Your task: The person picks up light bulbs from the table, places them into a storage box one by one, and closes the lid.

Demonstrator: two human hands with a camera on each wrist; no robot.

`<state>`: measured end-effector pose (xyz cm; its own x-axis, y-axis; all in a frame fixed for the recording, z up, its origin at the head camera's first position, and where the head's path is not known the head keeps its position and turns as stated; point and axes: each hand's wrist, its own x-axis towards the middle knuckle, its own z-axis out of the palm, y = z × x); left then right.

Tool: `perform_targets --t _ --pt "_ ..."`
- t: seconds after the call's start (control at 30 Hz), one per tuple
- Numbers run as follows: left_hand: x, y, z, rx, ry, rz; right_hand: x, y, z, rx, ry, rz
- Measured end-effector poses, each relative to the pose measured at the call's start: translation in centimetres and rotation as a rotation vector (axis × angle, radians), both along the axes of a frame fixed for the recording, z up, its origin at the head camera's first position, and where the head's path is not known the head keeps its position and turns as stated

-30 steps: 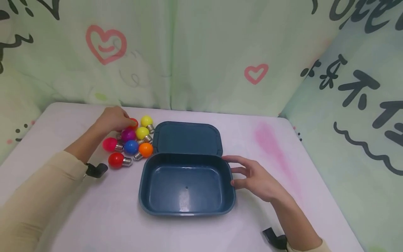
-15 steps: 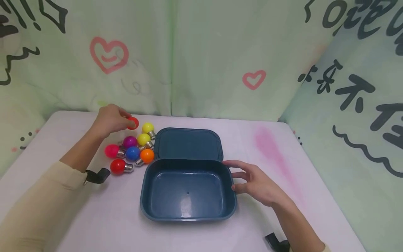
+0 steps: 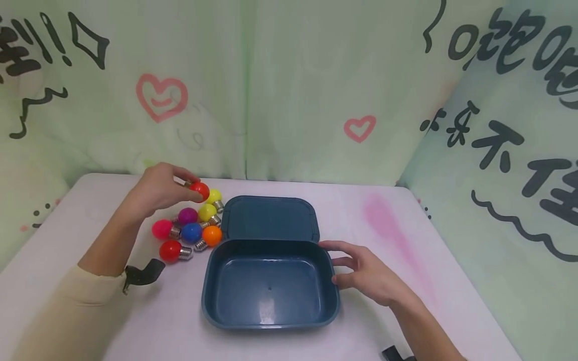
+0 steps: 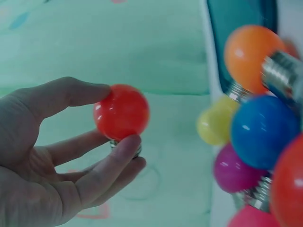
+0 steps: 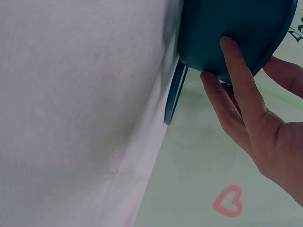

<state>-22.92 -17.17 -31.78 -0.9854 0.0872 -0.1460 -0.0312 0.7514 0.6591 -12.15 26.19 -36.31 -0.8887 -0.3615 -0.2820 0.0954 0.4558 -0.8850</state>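
My left hand (image 3: 160, 193) pinches a red light bulb (image 3: 199, 191) between thumb and fingers, above the far end of a cluster of bulbs. In the left wrist view the held bulb (image 4: 121, 111) has its round part at the thumb and its metal screw base partly hidden behind a finger. On the right, my right hand (image 3: 368, 276) touches the right side of a dark blue box (image 3: 271, 323) with spread fingers. The right wrist view shows fingertips resting against the box's outer wall (image 5: 203, 33), with one finger partly hidden behind the rim.
Left of the box lie a blue bulb (image 3: 191, 233), an orange bulb (image 3: 211, 235), a purple bulb (image 3: 187, 216), a pink bulb (image 3: 161, 229), another red bulb (image 3: 169, 251) and yellow bulbs (image 3: 207, 212). A dark blue lid (image 3: 271, 218) lies behind the box on the white table (image 3: 149, 326).
My left hand has lifted the red bulb off the cluster and turned it, bringing it slightly right. The right hand stays at the box. The head view has tilted upward.
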Motion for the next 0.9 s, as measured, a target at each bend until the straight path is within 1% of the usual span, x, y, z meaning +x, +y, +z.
perform_targets --t 0.13,0.3,0.43,0.67,0.9 --pt "1.0 0.3 0.5 0.014 0.001 -0.029 0.0 -0.1 -0.1 0.000 0.000 0.002" --pt "2.1 0.9 1.2 0.025 -0.001 -0.080 0.0 -0.1 -0.2 -0.004 0.007 0.006" --pt "2.7 1.4 1.7 0.014 0.025 -0.120 0.1 -0.1 0.0 -0.015 0.007 0.009" --pt "3.6 2.0 2.5 0.016 0.050 -0.176 0.1 0.0 -0.1 -0.016 0.007 0.012" --pt "4.7 2.7 2.9 0.020 0.079 -0.255 0.0 0.0 -0.1 -0.015 0.007 0.013"
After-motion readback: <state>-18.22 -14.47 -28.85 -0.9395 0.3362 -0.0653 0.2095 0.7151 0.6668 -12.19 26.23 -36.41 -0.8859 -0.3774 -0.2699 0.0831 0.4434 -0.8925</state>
